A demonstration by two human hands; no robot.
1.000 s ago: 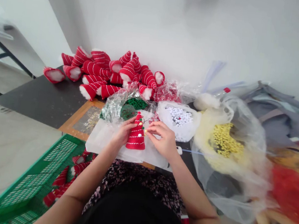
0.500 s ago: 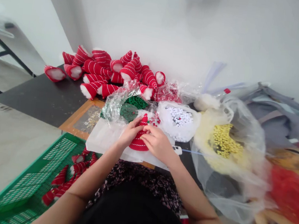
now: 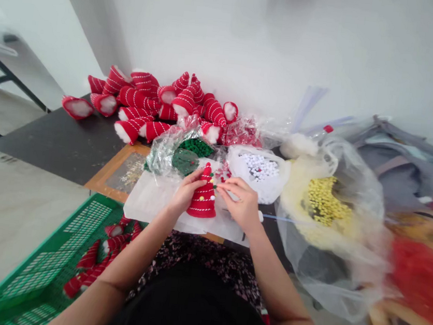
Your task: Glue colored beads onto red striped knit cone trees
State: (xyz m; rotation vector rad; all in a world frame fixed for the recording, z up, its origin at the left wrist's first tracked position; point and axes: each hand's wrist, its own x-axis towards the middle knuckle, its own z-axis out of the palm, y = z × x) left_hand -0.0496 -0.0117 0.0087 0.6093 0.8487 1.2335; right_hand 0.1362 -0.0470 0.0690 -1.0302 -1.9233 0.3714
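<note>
A red stuffed cone with white stitched stripes stands tip up over the white sheet, small yellow, white and green pompoms dotting its front. My left hand is closed on its left side, thumb across the front. Just off the cone's right edge, my right hand holds its thumb and fingers in a pinch. A dark green speck shows by those fingertips; whether they grip it is too small to tell. Beyond the hands are green pompoms in clear plastic and white pompoms in a white bag.
Several red striped cones are piled at the back of the dark table. A green crate with more cones stands low on the left. Yellow pompoms fill a plastic bag on the right. White paper lies under my hands.
My right hand has drawn back to the right from the cone's front, uncovering its pompoms. My left hand still holds the cone.
</note>
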